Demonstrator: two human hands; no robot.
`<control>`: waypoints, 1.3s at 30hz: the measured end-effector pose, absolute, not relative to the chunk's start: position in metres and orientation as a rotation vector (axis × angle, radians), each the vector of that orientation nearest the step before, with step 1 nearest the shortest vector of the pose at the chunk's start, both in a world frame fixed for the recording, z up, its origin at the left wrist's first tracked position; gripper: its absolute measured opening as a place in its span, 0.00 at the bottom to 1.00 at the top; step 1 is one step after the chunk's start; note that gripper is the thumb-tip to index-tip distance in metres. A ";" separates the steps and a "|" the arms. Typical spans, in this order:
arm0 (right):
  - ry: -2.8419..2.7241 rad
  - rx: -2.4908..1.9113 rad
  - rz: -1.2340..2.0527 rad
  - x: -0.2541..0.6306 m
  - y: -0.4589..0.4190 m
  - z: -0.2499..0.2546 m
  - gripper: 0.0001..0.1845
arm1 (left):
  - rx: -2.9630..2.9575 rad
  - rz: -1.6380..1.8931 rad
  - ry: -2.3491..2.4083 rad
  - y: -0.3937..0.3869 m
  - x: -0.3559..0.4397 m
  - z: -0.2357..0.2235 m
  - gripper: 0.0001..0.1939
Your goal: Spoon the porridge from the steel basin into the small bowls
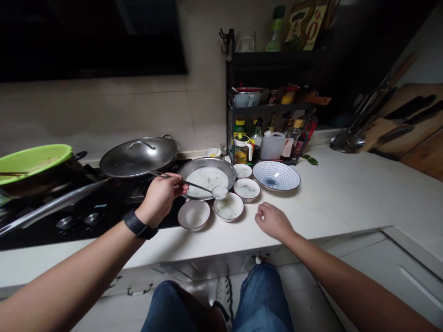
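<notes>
Small bowls (228, 206) ringing the steel pan (207, 161), lidded wok (138, 157) blocking left, countertop (346, 198) running right past the blue bowl (276, 176)

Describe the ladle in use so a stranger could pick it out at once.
Start at the black glass cooktop set into the white counter. At its right edge, find the wide steel pan of pale soup. The slim metal ladle sits over that pan, gripped by the left hand, its small round bowl full of pale liquid; no other utensil there is in a hand.
</notes>
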State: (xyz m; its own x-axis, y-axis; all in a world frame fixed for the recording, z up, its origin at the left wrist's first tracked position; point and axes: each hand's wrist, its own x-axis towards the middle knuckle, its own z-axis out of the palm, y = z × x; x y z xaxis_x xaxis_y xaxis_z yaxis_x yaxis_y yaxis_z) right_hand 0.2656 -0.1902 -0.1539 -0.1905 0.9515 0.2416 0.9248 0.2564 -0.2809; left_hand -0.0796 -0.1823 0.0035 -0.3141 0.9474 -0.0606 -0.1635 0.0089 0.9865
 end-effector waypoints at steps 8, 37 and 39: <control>-2.174 -1.715 0.102 0.266 -0.190 -0.154 0.07 | 1.188 1.381 1.368 -0.199 -0.056 -0.028 0.11; -2.175 -1.722 0.123 0.265 -0.190 -0.152 0.07 | 1.296 1.474 1.525 -0.137 -0.086 -0.060 0.05; -2.177 -1.724 0.135 0.264 -0.190 -0.152 0.07 | 1.097 1.508 1.488 -0.135 -0.084 -0.059 0.04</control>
